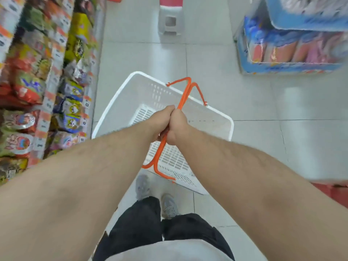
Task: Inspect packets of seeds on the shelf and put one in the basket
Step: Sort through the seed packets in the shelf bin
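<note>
Both hands, left hand [160, 123] and right hand [177, 127], have fingers clamped on the basket handles [183, 95]. Seed packets [73, 110] lie at nine o'clock on the shelf [47, 102], nearer the left hand; basket [116, 102] empty.

Pale glossy floor tiles [216, 59] run the length of a shop aisle. On the left, tiered shelves [47, 102] with orange-and-white price tags carry rows of colourful, blurred snack packets [28, 87]. A white plastic stool [170, 20] stands on the tiles ahead, and a blue display stand [293, 55] of packaged goods sits on the floor at right. Two grey sneakers [167, 204] are planted on the tiles below.
</note>
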{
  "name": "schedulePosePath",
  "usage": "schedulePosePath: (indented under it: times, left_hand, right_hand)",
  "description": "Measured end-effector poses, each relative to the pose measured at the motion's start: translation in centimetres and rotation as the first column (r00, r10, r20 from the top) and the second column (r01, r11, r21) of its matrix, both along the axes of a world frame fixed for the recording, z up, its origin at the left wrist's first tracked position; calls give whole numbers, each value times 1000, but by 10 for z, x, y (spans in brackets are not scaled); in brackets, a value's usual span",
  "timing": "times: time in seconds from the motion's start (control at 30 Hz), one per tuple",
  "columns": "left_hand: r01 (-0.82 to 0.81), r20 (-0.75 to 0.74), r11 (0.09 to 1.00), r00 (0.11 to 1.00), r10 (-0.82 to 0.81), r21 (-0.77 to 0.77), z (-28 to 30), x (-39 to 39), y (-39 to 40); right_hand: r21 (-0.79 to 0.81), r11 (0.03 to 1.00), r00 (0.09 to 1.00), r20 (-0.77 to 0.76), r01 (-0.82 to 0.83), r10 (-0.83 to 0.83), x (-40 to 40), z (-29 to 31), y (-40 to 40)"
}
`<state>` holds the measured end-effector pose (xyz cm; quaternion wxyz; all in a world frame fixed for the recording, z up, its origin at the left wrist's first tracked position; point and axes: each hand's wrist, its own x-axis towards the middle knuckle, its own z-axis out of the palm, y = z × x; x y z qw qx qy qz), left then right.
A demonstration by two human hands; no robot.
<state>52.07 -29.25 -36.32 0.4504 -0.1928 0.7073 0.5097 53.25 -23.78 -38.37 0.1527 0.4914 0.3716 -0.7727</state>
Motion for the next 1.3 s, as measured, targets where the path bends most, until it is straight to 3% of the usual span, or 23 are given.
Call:
schedulePosePath:
  times: [0.17, 0.33, 0.43, 0.5, 0.6, 0.8, 0.97, 1.13, 1.3]
  left_hand:
    - [309, -86, 951, 947, -309, -19, 10, -58, 86]
    - [651, -109, 756, 748, -654, -66, 14, -135, 145]
    - [733, -145, 680, 671, -727, -19, 27, -183, 184]
    - [729, -167, 684, 674, -719, 0, 34, -211, 211]
    - [754, -168, 657, 649, -742, 6, 35, -251, 254]
    - [820, -170, 564, 545, -821, -99, 35, -344, 343]
    - [860, -108, 480, 468, -877, -173, 37, -432, 408]
    - [887, -173, 414, 384, -907, -205, 50, -529, 462]
    - [890, -159, 411, 384, -910, -199, 39, -635, 494]
  right_hand:
    - [-35, 969, 969, 31, 245, -244, -49, 16, 90]
    - [28, 870, 870, 26, 492, -493, -113, 33, 176]
    - [82, 806, 810, -35, 586, -585, -153, 42, 220]
    - [120, 785, 794, -54, 608, -606, -178, 45, 249]
    - [185, 782, 800, -55, 596, -597, -211, 54, 293]
    - [381, 837, 899, 34, 392, -437, -286, 50, 373]
    - [359, 868, 916, 78, 342, -393, -368, 40, 436]
    - [334, 872, 908, 96, 357, -408, -463, 36, 477]
    - [331, 862, 889, 122, 383, -442, -570, 22, 497]
